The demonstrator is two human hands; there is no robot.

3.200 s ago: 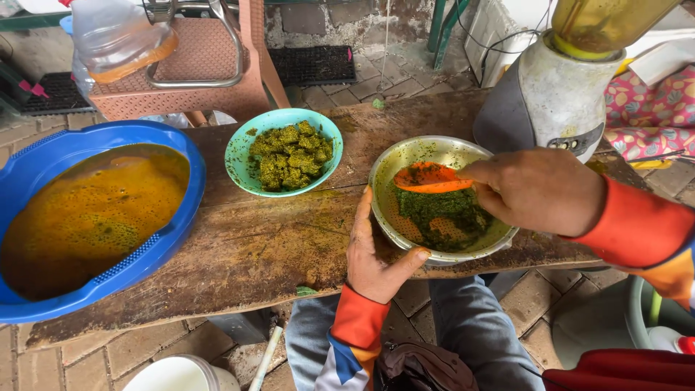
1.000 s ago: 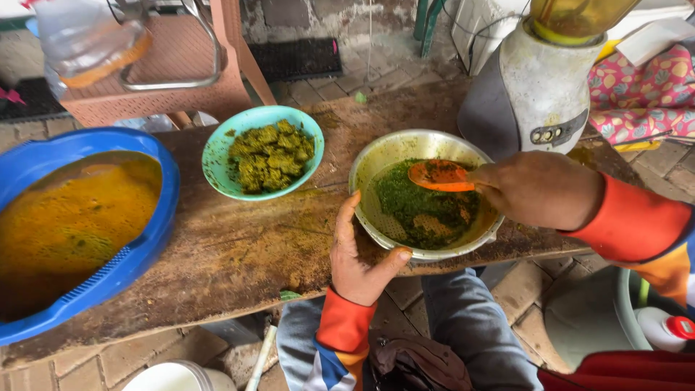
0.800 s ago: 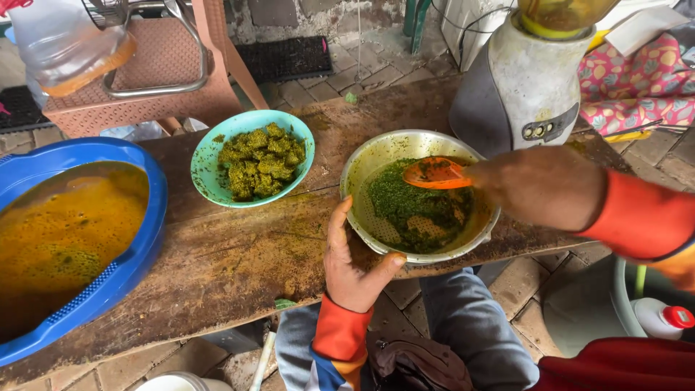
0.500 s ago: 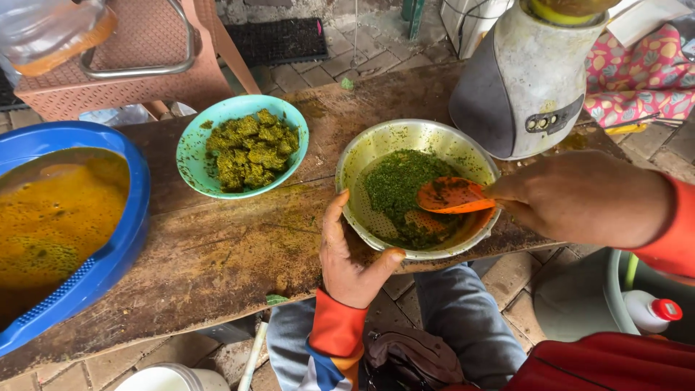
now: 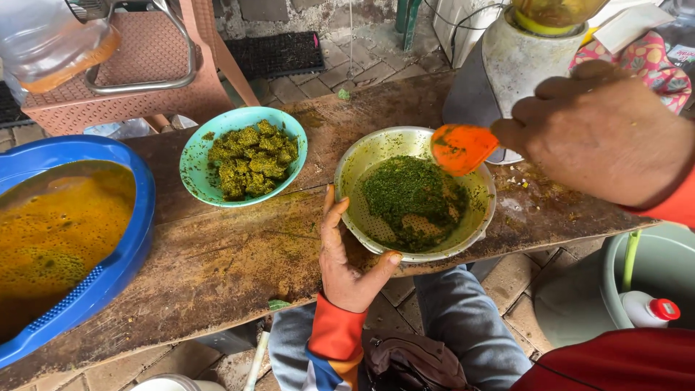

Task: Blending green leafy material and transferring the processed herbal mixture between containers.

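Currently the round metal bowl (image 5: 362, 156) of green paste is gripped by the left hand (image 5: 346, 261); the orange plastic spoon (image 5: 460, 148), clasped in the right hand (image 5: 604, 130), is best kept level above it.

Single head cam, no second view, so no overlap to report. It looks steeply down and slightly forward from the person's side of the wooden surface (image 5: 239, 253), close in. The metal bowl (image 5: 416, 192) sits just right of frame centre. Left of the bowl, the blue basin (image 5: 108, 275) is cut by the frame edge. Beyond the bowl, paving and a chair fill the top. Below it, the wearer's knees.
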